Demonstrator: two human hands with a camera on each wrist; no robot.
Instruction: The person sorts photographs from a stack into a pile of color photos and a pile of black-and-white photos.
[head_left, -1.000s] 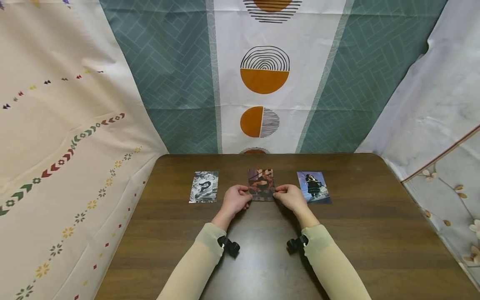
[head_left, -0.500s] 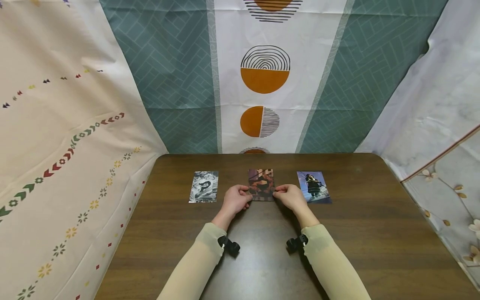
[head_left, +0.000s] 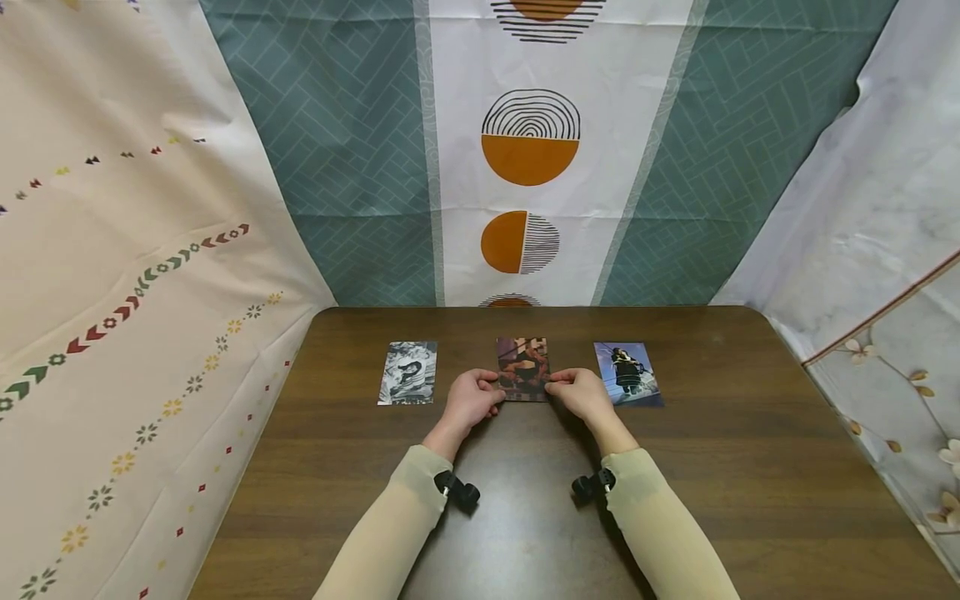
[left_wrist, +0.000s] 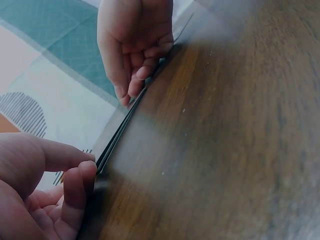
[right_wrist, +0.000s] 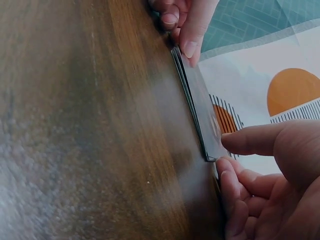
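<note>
Head: left hand (head_left: 471, 398) and right hand (head_left: 581, 392) pinch the dark card (head_left: 522, 365) between them on the table (head_left: 517, 533), grey card (head_left: 407, 373) left of the left hand, blue card (head_left: 630, 375) just right of the right. Left wrist: thumb meets fingertip at one corner. Right wrist: thumb on top, edge showing several thin layers.

Location: fabric-walled table station; room type not determinable. Indicators: wood-grain table (head_left: 750, 483), cream patterned drape (head_left: 142, 250) left, teal-and-white geometric drape (head_left: 360, 167) behind, white floral drape (head_left: 877, 250) right.
</note>
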